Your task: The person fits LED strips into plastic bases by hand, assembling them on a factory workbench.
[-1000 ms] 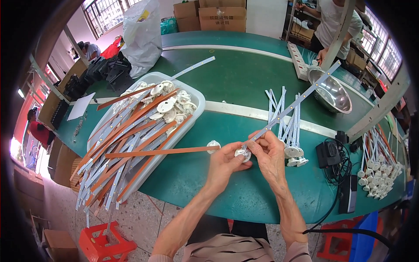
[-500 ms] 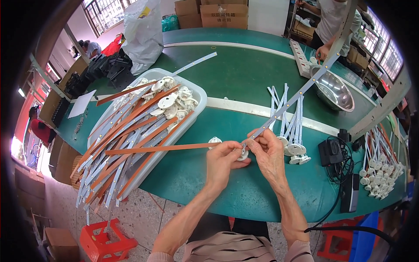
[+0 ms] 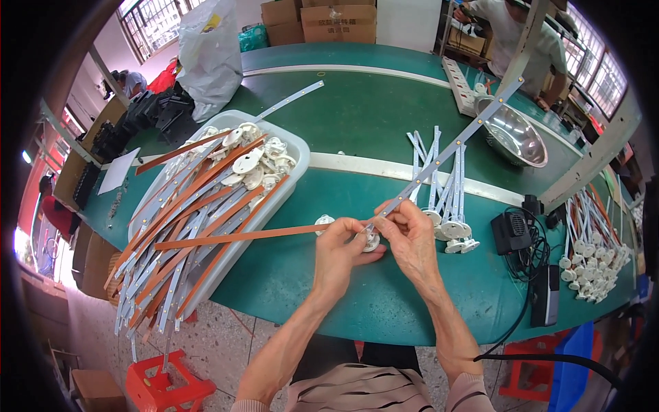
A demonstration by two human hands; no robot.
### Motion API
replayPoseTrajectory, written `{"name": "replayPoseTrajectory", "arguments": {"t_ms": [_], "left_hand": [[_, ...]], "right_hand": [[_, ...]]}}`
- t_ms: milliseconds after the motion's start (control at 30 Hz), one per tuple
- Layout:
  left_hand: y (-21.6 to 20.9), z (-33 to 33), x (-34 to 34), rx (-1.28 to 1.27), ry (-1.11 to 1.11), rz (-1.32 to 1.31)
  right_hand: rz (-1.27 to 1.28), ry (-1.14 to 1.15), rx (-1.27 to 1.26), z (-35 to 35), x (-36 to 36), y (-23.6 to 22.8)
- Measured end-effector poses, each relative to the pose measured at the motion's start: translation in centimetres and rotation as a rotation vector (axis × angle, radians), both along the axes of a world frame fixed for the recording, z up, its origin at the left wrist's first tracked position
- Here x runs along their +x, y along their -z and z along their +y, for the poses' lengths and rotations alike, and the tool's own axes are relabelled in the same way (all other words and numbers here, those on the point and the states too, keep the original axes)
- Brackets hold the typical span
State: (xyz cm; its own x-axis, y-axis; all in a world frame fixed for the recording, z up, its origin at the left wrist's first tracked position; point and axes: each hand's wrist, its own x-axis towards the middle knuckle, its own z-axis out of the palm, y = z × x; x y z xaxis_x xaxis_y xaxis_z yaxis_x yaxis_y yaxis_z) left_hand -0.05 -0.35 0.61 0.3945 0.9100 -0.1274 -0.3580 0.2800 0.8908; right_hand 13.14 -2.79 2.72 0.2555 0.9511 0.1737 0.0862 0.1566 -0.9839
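My left hand [image 3: 334, 257] pinches a small white round base [image 3: 371, 242] between thumb and fingers. From behind those fingers an orange-brown strip [image 3: 240, 237] stretches left toward the tub; where it ends is hidden. My right hand [image 3: 410, 237] is closed on the near end of a pale LED strip [image 3: 449, 151] with small yellow dots, which slants up to the right. The fingertips of both hands meet at the base and cover the join. Just behind my left hand lies another white round piece [image 3: 324, 223] on the green table [image 3: 288, 281].
A white tub [image 3: 300, 165] on the left overflows with strips and round bases. To the right lie a small LED-strip bundle [image 3: 454, 230], a black adapter [image 3: 511, 235] with cables and a larger bundle [image 3: 594, 264]. Beyond are a metal bowl [image 3: 516, 134] and a co-worker [image 3: 504, 27].
The whole view has shifted slightly, with things sitting a little further left. Both hands keep their holds, and the co-worker's arm at the back right has moved.
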Motion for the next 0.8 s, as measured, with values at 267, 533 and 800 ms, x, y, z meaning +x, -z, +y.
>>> {"name": "replayPoseTrajectory", "arguments": {"t_ms": [267, 533, 800], "left_hand": [[0.78, 0.12, -0.16, -0.028, 0.054, -0.038], [0.57, -0.03, 0.01, 0.039, 0.038, 0.04], [0.79, -0.16, 0.12, 0.077, 0.029, 0.035]], "right_hand": [[-0.095, -0.068, -0.029, -0.12, 0.78, -0.6], [-0.196, -0.046, -0.067, -0.07, 0.57, -0.24], [-0.251, -0.029, -0.063, -0.03, 0.46, -0.1]]}}
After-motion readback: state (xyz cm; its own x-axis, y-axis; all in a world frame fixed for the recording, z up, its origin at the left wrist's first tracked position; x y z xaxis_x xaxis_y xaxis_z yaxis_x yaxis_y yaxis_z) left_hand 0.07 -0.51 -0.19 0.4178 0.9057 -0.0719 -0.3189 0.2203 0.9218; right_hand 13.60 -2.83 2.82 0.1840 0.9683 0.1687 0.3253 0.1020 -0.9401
